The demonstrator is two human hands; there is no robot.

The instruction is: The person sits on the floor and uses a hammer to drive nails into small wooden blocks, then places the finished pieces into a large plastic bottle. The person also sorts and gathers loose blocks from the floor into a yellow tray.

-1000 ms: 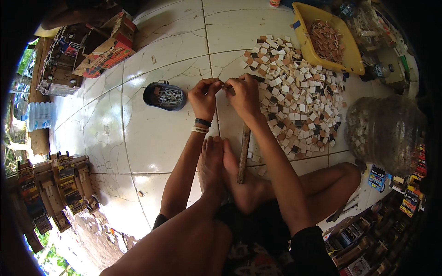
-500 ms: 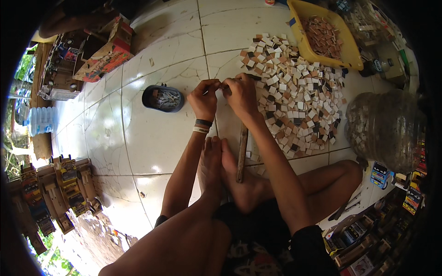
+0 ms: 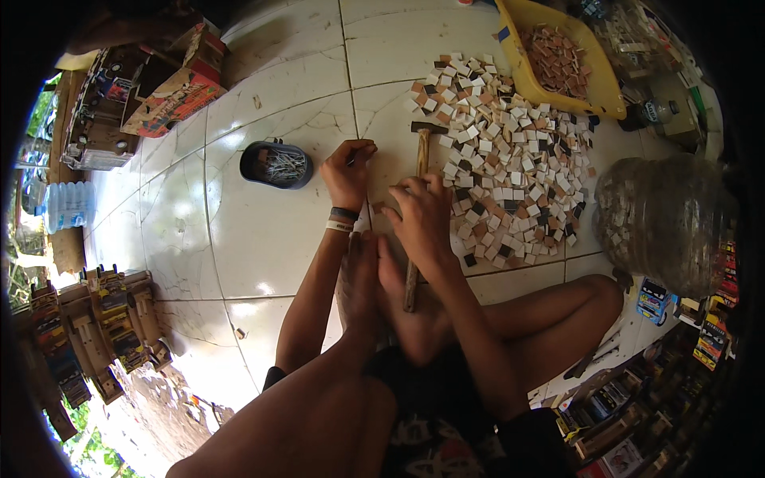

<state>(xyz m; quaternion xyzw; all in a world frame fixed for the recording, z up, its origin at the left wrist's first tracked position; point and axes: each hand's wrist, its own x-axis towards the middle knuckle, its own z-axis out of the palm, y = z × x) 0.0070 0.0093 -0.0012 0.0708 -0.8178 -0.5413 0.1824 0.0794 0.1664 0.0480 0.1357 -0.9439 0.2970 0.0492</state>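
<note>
1. Cracked white tile floor (image 3: 263, 247), bright daylight at 8–9 o'clock. All clock positions are from view centre.
2. Left hand (image 3: 346, 177) at 11: fingers curled, thumb and fingertips pinched together. Cannot tell what, if anything, sits between them. Dark and white bands (image 3: 342, 221) on that wrist.
3. Right hand (image 3: 424, 219) at 2, close to centre: fingers bent and spread loosely, thumb apart, above the hammer (image 3: 422, 153) handle. Cannot tell if it touches.
4. Hammer runs from its head near 1 down to about 5; handle's lower end overlaps a bare foot (image 3: 414, 338).
5. Dark oval tin (image 3: 275, 184) at 10, left of the left hand, holding thin metal nails (image 3: 287, 167).
6. Loose pile of small square pieces (image 3: 510, 167) at 2, white, brown and black, just beside the hammer head.
7. Yellow tray (image 3: 610, 99) between 1 and 2, reddish-brown pieces (image 3: 555, 60) inside.
8. Big clear plastic container (image 3: 661, 227) at 3.
9. Wooden toy trucks (image 3: 103, 327) at 8; more toy vehicles (image 3: 610, 406) at 4.
</note>
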